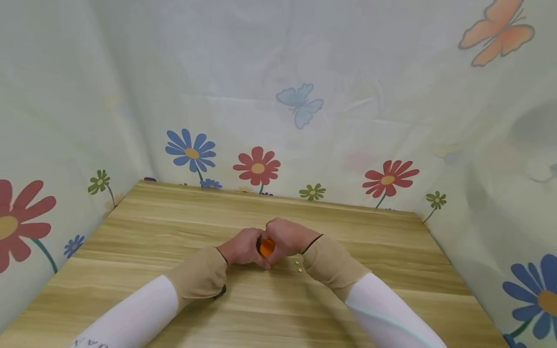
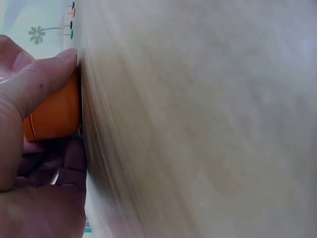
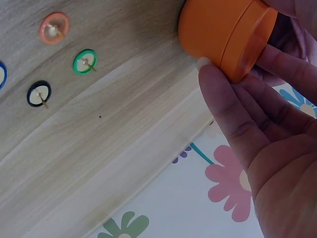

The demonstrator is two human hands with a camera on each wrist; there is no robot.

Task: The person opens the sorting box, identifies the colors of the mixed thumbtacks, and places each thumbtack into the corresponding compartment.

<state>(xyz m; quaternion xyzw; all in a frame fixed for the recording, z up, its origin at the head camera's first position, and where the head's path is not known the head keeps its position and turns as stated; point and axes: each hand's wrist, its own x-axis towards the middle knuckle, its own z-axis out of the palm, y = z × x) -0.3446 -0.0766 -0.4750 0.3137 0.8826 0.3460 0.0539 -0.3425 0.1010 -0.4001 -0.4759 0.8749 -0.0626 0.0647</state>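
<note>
1. Left hand (image 1: 245, 247): fingers curled round an orange cup (image 1: 267, 248).
2. Right hand (image 1: 290, 238): fingers pinch the same cup near its rim.
3. Cup: midway between the surface's (image 1: 174, 217) side edges, short of the far edge.
4. Thumbtacks (image 3: 85, 62) lie to its right.
5. Left sleeve (image 1: 126, 314): dark letters, partly cut off.
6. Flowered cloth (image 1: 235, 116) backs the far edge.

One smooth, round orange container (image 3: 214, 29), with a thin seam around it, stands upright, held between the left grip (image 1: 245, 246) and the right grip (image 1: 289, 238).
</note>
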